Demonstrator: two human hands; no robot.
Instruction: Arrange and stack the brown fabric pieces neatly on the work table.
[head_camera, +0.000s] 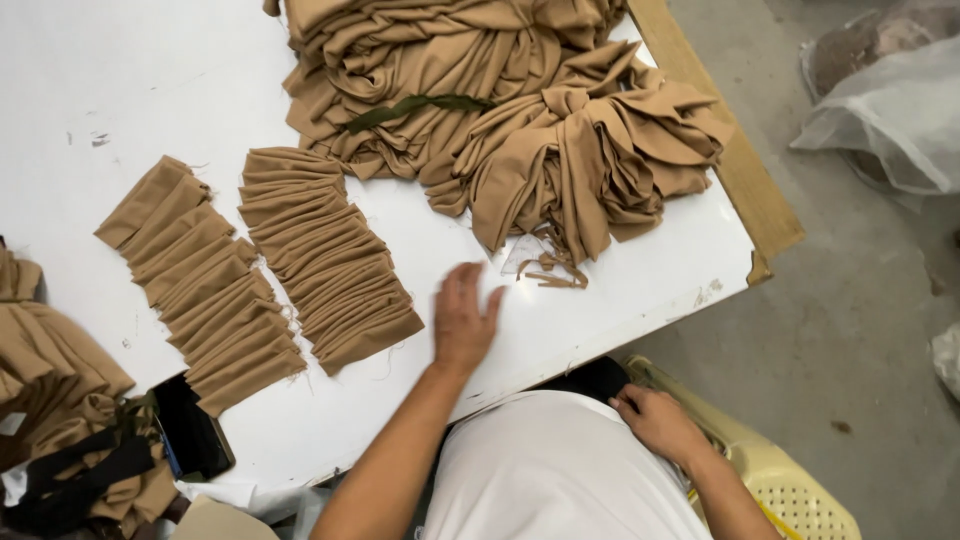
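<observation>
White tabletop (620, 290) fills most of my view, with a wooden edge along its far right side and grey concrete floor beyond it. From where I watch, my left hand (463, 318) is over the bare table near its front edge, palm down, fingers spread and slightly blurred; it holds nothing, and I cannot tell whether the palm is touching the surface or just above it.

Just left of that hand lies the nearer fanned stack of folded tan fabric pieces (325, 255), overlapped like shingles, its lower corner close to my thumb side but apart from it. A second fanned stack (200, 285) runs alongside it further left. A little beyond my fingertips, slightly to the right, sit a few small tan fabric scraps (550, 268), and behind those the big rumpled heap of tan cloth (520, 110) with a dark green strip (415, 105) lying across it.

My right hand (655, 420) is down off the table, resting against my white shirt (550, 470) at the waist, fingers loosely curled with nothing in them, next to a yellow plastic chair (780, 480).

At the left edge more tan bundles (50, 370) are piled up.
</observation>
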